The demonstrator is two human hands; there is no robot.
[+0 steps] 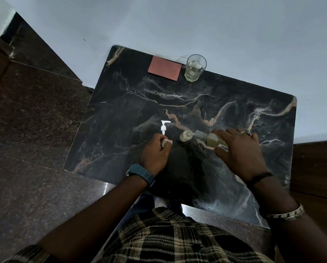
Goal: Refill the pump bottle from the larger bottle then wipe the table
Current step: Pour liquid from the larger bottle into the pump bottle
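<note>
1. The right hand (238, 149) is wrapped around the larger bottle (214, 140), tipped nearly flat with its neck pointing at the mouth of the small pump bottle (185, 136), which stands open just beyond the fingertips. Nothing steadies the small bottle, so a nudge from the neck could knock it over.
2. The two openings look narrow. If the larger bottle tilts too fast or drifts sideways, liquid would likely run down the outside onto the table (234, 88).
3. The left hand (156, 150) is loosely curled, pinching a small pale cap (165, 142) between thumb and fingers. It is kept off the small bottle, to the side.
4. The pump top (164, 127) lies just past the left fingertips; a stray move could roll it.
5. The cloth (164, 68) and a glass (195, 67) of water sit well beyond both hands; reaching for the cloth might tip the glass beside it.
</note>
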